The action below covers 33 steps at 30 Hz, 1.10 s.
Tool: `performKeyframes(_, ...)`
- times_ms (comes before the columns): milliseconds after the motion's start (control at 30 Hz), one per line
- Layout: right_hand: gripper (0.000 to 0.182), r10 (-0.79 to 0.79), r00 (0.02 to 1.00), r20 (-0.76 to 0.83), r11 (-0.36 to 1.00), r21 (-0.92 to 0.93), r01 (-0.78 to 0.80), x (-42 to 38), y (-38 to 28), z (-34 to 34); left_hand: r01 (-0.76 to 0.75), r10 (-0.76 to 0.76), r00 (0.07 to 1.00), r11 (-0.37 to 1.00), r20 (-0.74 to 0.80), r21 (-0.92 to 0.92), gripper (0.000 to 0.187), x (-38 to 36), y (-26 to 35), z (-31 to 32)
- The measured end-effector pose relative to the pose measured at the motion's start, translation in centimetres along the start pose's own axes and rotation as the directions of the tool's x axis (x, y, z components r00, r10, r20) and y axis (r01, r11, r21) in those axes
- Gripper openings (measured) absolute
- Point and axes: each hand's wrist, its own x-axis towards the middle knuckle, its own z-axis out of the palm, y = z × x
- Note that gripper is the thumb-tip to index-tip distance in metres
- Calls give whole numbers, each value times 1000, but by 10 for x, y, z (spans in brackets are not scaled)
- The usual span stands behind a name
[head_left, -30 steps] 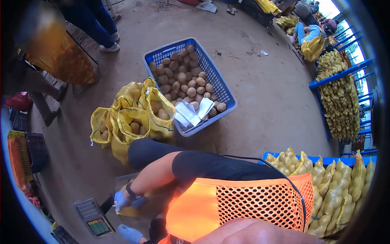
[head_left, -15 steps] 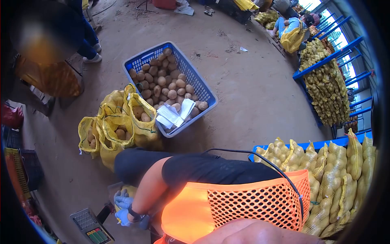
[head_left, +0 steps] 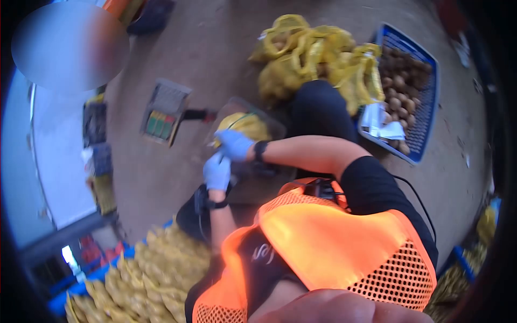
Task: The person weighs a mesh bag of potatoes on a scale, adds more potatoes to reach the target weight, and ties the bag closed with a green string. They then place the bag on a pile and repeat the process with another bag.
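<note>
The yellow net bag sits on the scale tray on the floor. Our right hand fingers grip its top; our left hand pinches the string. We should pull snug, slowly.

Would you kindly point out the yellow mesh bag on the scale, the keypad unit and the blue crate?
yellow mesh bag (head_left: 249,125), head view, its top.
keypad unit (head_left: 164,112), head view, its face.
blue crate (head_left: 425,81), head view, its right wall.
</note>
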Motion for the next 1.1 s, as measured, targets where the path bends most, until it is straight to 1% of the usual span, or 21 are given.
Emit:
performKeyframes(100, 24, -125, 989, 78, 990, -57, 129, 2, 10, 0, -43, -33, 933, 978, -359, -202, 20, 11, 44, -20)
performKeyframes(133, 28, -153, 970, 186, 974, -136, 180, 3, 18, 7, -132, 112, 894, 991, -433, -15, 22, 24, 44, -15)
performKeyframes(200, 32, -162, 957, 241, 986, -1, 167, -8, 18, 12, -263, 377, 884, 890, -276, 373, 43, 43, 65, -11)
performKeyframes(267, 32, -520, 849, -95, 838, -252, 485, -14, 43, 35, -232, 369, 905, 846, -212, 481, 41, 75, 61, 11)
performKeyframes(333, 35, -450, 890, -68, 887, -150, 437, -10, 39, 33, -230, 131, 970, 769, 206, 597, 35, 106, 54, 21)
performKeyframes(367, 33, -229, 940, 254, 911, -283, 299, -3, 27, 23, -221, 125, 972, 772, 199, 596, 35, 112, 51, 16)
performKeyframes(400, 31, 62, 862, 504, 872, -448, 199, 2, 17, 16, -86, 45, 987, 962, 157, 261, 35, 115, 53, 0)
performKeyframes(433, 26, -198, 961, 192, 910, -329, 253, -3, 17, 14, 61, -43, 988, 991, 148, -119, 38, 120, 51, -13)
performKeyframes(500, 25, -159, 978, 134, 966, -183, 182, -4, 8, 3, 364, -247, 932, 657, 267, -660, 51, 126, 19, -34)
performKeyframes(533, 25, -105, 991, 84, 994, -31, 107, -4, 3, -1, 381, -402, 899, 518, 175, -766, 47, 118, 16, -47)
performKeyframes(600, 21, 0, 997, 75, 991, 131, -10, 11, 8, -7, 272, -314, 937, 389, 151, -880, 48, 111, -48, -54)
performKeyframes(633, 21, 274, 933, 234, 784, 508, -358, 22, 11, -14, 241, -339, 934, 361, 114, -901, 48, 96, -59, -46)
performKeyframes(667, 21, 425, 770, 476, 340, 704, -623, 33, 16, -20, 207, -361, 929, 335, 78, -919, 48, 76, -64, -37)
performKeyframes(733, 29, 410, 717, 564, 273, 674, -686, 43, 22, -19, 15, -306, 946, 367, -105, -930, 42, 41, -55, -14)
performKeyframes(800, 41, 340, 659, 671, -1, 701, -713, 42, 3, -29, -93, -104, 939, 840, -327, -534, 36, 7, -23, 4)
performKeyframes(867, 53, 201, 640, 742, -33, 658, -752, 46, 8, -32, -300, 270, 864, 954, -424, -4, 28, -5, 20, 0)
performKeyframes(933, 63, 34, 545, 838, 48, 543, -838, 51, 5, -38, -326, 251, 850, 941, -464, -87, 27, 7, 49, -17)
performKeyframes(967, 67, 40, 711, 702, 437, 628, -644, 54, 26, -20, -369, 248, 836, 915, -490, -165, 27, 17, 54, -23)
performKeyframes(1000, 67, 20, 703, 711, 447, 623, -642, 59, 48, -19, -362, 242, 828, 920, -507, -153, 27, 35, 46, -19)
performKeyframes(1067, 61, 106, 413, 905, 527, 301, -795, 73, 79, -26, -333, 269, 734, 943, -623, 15, 31, 82, 10, -6)
performKeyframes(1100, 61, 96, 409, 907, 539, 298, -788, 72, 65, -31, -328, 268, 725, 944, -635, 23, 31, 99, -10, -1)
